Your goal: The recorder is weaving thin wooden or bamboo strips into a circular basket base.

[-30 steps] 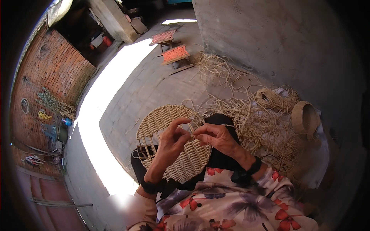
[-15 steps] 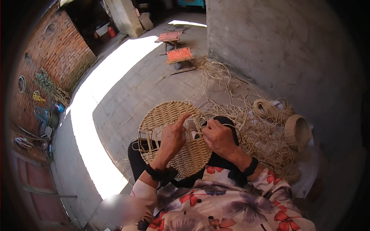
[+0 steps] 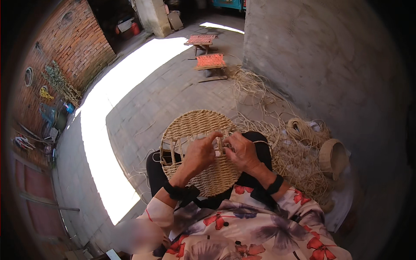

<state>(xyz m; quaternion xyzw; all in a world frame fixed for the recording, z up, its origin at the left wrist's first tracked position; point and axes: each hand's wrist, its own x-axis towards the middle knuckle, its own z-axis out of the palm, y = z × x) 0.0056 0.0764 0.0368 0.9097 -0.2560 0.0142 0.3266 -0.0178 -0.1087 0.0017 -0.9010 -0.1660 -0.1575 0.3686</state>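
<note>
A round straw-coloured woven panel rests tilted on my lap, over dark trousers. Dense weave fills its far and near parts, while bare strands cross an open band between them. My left hand lies over this band, fingers bent round the strands at its right part; its thumb is partly hidden. Close beside it, my right hand pinches a straw cord at the panel's right edge. The fingertips of both hands almost meet there. A thin loop of cord curves over my right knee.
Loose straw cord lies heaped on the floor to the right, with a coil and a small woven basket. Two low stools with orange-red woven seats stand ahead. A grey wall rises at right, a brick wall at left.
My left index finger, earlier stretched out, is now bent toward the right hand. The right hand has moved closer to the left, its fingers at the strands. The view has shifted slightly.
</note>
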